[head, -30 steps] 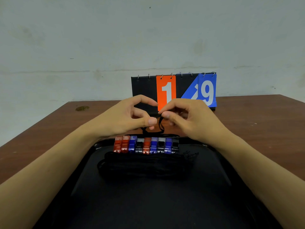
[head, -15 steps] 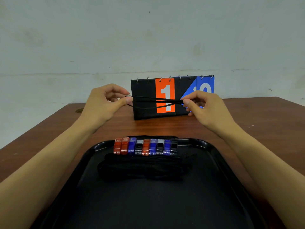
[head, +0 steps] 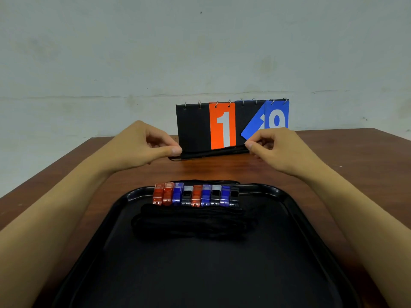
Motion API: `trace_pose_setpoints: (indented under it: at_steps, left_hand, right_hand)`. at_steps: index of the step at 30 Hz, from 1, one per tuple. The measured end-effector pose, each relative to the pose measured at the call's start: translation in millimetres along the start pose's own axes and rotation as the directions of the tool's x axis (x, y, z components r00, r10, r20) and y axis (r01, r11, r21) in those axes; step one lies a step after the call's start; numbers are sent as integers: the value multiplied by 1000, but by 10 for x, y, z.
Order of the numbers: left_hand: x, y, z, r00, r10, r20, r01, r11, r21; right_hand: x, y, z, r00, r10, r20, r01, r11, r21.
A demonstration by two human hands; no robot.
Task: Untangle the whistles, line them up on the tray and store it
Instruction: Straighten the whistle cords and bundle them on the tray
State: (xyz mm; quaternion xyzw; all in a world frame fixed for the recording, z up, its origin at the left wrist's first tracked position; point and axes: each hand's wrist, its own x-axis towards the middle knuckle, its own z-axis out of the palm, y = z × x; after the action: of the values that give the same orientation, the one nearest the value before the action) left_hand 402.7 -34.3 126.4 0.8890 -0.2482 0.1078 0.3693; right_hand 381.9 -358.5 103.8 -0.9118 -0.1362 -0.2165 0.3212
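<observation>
Several red, blue and black whistles lie side by side in a row at the far end of a black tray. Their black cords are bunched on the tray just in front of them. Beyond the tray, my left hand and my right hand each pinch one end of a folded black lanyard. The lanyard is stretched level between them, low over the table and in front of the scoreboard's base.
A flip scoreboard with an orange 1 and blue cards stands on the brown wooden table behind my hands. A pale wall rises behind the table.
My hands went from close together to spread apart, pulling the lanyard taut. They have since lowered it from the middle of the scoreboard to near the tabletop.
</observation>
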Motion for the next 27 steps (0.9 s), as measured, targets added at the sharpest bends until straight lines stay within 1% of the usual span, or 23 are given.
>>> trace_pose_setpoints:
  at_steps: [4, 6, 9, 14, 16, 21, 23, 27]
  left_hand:
    - [-40, 32, -69, 972, -20, 232, 22, 1000, -8]
    - [-55, 29, -107, 947, -53, 315, 59, 998, -11]
    - [-75, 28, -168, 907, -98, 409, 85, 995, 50]
    - [-110, 52, -208, 838, -81, 540, 60, 997, 56]
    - [-111, 73, -197, 803, -112, 586, 80, 994, 80]
    - [-120, 141, -188, 693, -197, 693, 103, 979, 175]
    - [-116, 149, -193, 666, -224, 712, 116, 973, 197]
    - [-118, 154, -198, 620, -288, 730, 132, 955, 265]
  right_hand:
    - [-20, 39, -7, 991, -28, 128, 23, 999, 43]
    - [-26, 41, -18, 977, -67, 201, 58, 997, 50]
    - [-47, -4, -44, 937, -113, 329, 86, 992, 95]
    - [-100, -71, -80, 831, -149, 536, 72, 984, 162]
    - [-105, -66, -79, 795, -157, 586, 58, 981, 184]
    - [-108, -65, -79, 741, -174, 649, 22, 972, 236]
    - [-106, -68, -88, 725, -169, 667, -3, 969, 249]
    - [-112, -76, -87, 672, -168, 721, -33, 966, 256]
